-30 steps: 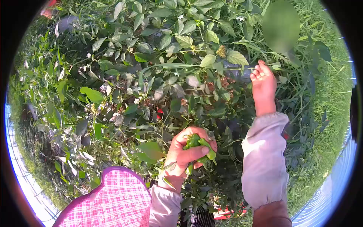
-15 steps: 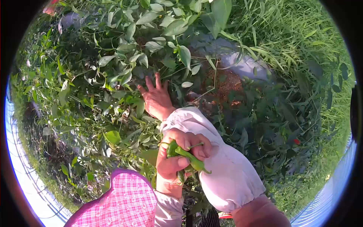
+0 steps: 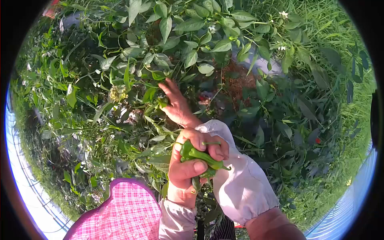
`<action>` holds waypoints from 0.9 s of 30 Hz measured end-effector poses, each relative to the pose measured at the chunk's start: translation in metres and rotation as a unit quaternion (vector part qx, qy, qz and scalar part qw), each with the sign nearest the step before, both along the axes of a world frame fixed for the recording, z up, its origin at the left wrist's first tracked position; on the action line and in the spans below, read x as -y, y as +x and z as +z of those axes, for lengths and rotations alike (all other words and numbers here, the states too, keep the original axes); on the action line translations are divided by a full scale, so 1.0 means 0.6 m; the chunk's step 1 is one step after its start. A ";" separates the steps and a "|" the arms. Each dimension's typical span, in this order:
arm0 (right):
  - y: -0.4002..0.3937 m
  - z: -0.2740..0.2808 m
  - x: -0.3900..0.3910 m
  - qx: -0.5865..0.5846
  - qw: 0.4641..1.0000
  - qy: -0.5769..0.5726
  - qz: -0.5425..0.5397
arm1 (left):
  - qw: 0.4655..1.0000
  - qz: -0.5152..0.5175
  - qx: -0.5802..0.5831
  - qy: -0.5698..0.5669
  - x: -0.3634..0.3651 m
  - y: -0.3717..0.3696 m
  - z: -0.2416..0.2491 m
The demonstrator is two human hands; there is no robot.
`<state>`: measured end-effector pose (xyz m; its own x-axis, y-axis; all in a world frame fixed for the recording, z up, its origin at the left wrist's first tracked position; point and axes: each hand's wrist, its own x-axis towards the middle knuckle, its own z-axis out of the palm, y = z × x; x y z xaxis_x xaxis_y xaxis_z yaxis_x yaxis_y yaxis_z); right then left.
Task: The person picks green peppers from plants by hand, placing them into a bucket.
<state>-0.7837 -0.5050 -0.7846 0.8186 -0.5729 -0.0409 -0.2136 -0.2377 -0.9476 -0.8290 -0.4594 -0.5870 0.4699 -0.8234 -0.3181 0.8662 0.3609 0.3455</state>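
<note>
In the head view, my left hand [image 3: 185, 170] is closed around several green peppers [image 3: 204, 157], held low in the middle with their stems sticking out. My right hand [image 3: 179, 108] reaches up and left into the leaves of a pepper plant [image 3: 192, 25]. Its visible fingers are stretched out, with a gap between them and the thumb side; foliage covers part of the tips. I see no pepper in that hand. The right forearm, in a pale sleeve cover [image 3: 244, 180], passes just beside the bunch of peppers.
Leafy plants with white flowers [image 3: 283, 15] surround both hands. Brown soil [image 3: 240, 82] and pale ground sheeting [image 3: 264, 66] show behind. Tall grass [image 3: 316, 24] grows at right. A pink checked cloth brim [image 3: 120, 212] covers the lower left.
My right hand has drawn its spread fingers closer together and shifted slightly right and down among the leaves. My left hand still grips the peppers. The leafy branches at the top have shifted.
</note>
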 end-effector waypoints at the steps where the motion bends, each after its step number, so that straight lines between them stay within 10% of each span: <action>1: -0.008 -0.028 0.001 -0.001 1.000 0.001 -0.004 | 1.000 0.001 -0.003 0.004 0.003 -0.004 0.001; 3: -0.017 -0.041 0.031 0.095 0.879 0.463 -0.062 | 1.000 -0.003 -0.006 0.010 0.005 -0.008 0.001; 9: -0.072 -0.127 0.155 0.077 0.502 0.648 -0.568 | 0.997 0.012 -0.079 0.020 0.012 -0.009 0.001; 13: -0.131 -0.184 0.207 -0.102 0.666 0.532 -0.512 | 0.995 0.010 -0.089 0.030 0.013 0.013 -0.001; 15: -0.161 -0.303 0.232 -0.330 0.862 0.064 -0.380 | 0.996 0.025 -0.087 0.020 0.020 0.025 -0.005; 16: -0.218 -0.391 0.256 -0.267 0.944 -0.190 -0.032 | 0.996 0.023 -0.054 0.065 0.026 0.024 -0.002; 22: -0.010 -0.353 0.457 -0.100 0.984 0.129 -0.076 | 0.991 0.039 -0.116 0.061 0.032 0.053 -0.011; 27: -0.194 -0.079 0.070 0.078 0.888 0.434 -0.133 | 0.986 0.050 -0.137 0.081 0.033 0.057 -0.005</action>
<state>-0.9002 -0.5470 -0.8320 0.6930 -0.5555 -0.4595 -0.0028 0.6353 -0.7723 -0.7950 -0.4791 -0.5903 0.4236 -0.7056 -0.5681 0.8982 0.4083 0.1627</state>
